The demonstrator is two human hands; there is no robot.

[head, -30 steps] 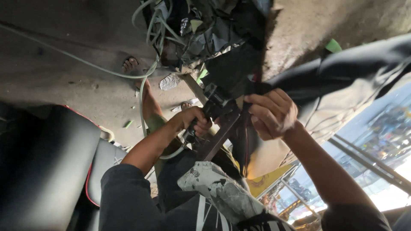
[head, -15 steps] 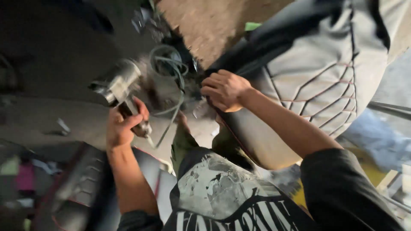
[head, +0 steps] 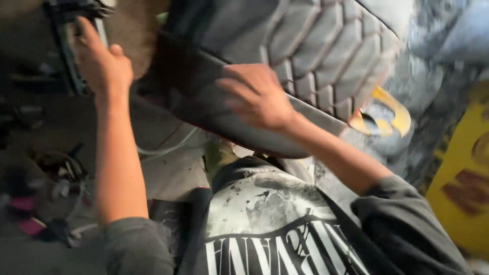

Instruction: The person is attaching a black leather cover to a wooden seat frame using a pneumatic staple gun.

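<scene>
As I look down past my dark printed shirt (head: pixel 265 224), my right hand (head: pixel 257 97) lies flat on the dark padded edge of the grey quilted seat (head: pixel 326 46), fingers spread and pressing on the vinyl rather than pinching anything. Half a second ago this hand was bunched around the tangle of cables; now it has come off them and onto the seat, which fills much more of my view, so the bulky cushion is the thing I am steadying. Farther off to the left, my left hand (head: pixel 102 63) reaches up to the black metal bracket (head: pixel 71 20); its fingers curl toward the bar, though the blur keeps me from telling whether they grip it. The silvery tool it held a moment back is no longer in it. Loose wires (head: pixel 61 168) lie on the dirty floor (head: pixel 168 173) at far left.
</scene>
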